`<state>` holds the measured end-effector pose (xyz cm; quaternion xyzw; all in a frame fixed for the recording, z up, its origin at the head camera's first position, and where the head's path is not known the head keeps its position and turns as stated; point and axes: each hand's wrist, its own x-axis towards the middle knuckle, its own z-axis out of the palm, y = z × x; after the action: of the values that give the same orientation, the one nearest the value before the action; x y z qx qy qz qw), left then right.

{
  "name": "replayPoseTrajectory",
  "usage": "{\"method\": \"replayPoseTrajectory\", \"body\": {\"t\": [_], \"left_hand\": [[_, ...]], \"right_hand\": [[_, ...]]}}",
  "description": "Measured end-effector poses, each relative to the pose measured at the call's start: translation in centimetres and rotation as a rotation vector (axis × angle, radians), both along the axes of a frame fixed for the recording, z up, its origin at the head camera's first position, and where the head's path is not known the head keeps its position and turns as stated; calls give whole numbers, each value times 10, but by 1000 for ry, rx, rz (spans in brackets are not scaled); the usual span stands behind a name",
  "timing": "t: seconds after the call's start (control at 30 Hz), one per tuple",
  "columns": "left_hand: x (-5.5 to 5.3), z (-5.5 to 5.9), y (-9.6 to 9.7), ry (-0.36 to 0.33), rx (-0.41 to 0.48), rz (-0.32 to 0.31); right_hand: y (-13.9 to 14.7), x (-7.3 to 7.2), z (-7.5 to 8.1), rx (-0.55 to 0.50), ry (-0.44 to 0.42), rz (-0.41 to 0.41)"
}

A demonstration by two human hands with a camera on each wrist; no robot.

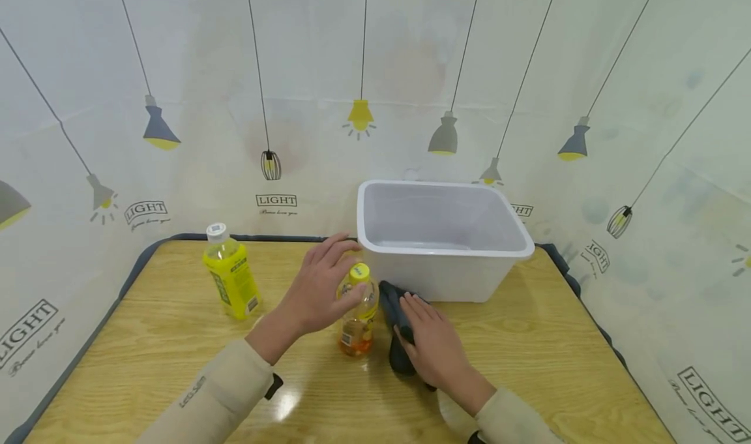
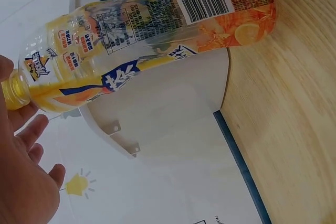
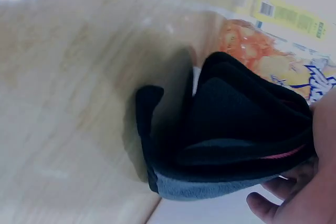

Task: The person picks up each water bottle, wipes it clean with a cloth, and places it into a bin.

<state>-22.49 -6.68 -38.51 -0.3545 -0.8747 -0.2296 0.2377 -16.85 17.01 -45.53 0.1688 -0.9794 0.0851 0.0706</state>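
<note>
An orange-labelled drink bottle (image 1: pixel 356 323) with a yellow cap stands upright on the table. My left hand (image 1: pixel 323 284) holds it by the neck, just under the cap, thumb in front and fingers behind. In the left wrist view the bottle (image 2: pixel 152 40) shows its barcode, and the left hand (image 2: pixel 26 166) is partly cut off. Right of the bottle is a dark folded fabric item (image 1: pixel 400 353), its exact kind unclear. My right hand (image 1: pixel 437 349) grips its upper part. Black and grey layers of this fabric item (image 3: pixel 241 124) show in the right wrist view, with a small reddish strip inside.
A white plastic bin (image 1: pixel 434 278) stands at the back of the wooden table (image 1: pixel 563 366), right behind the fabric item. To the left is a yellow-green bottle (image 1: pixel 233 278) with a white cap. A lamp-patterned wall covering (image 1: pixel 328 53) surrounds the table's far sides.
</note>
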Motion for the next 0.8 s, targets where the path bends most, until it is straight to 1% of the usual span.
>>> {"method": "replayPoseTrajectory", "body": {"t": [0.17,0.33,0.43,0.5,0.67,0.8], "left_hand": [[1,1,-2,-8,-13,9],[3,4,-1,-29,-26,56],[2,5,-1,1,-14,68],[1,4,-1,34,-1,63],[-2,1,-3,108,39,16],[-4,1,-5,134,43,-10]], "right_hand": [[1,0,7,-10,45,-2],[2,-2,13,-34,87,-10],[2,-2,16,-33,96,-13],[2,-2,18,-29,103,-14],[-1,-1,23,-52,137,-20],[-6,-1,29,-107,182,-9]]}}
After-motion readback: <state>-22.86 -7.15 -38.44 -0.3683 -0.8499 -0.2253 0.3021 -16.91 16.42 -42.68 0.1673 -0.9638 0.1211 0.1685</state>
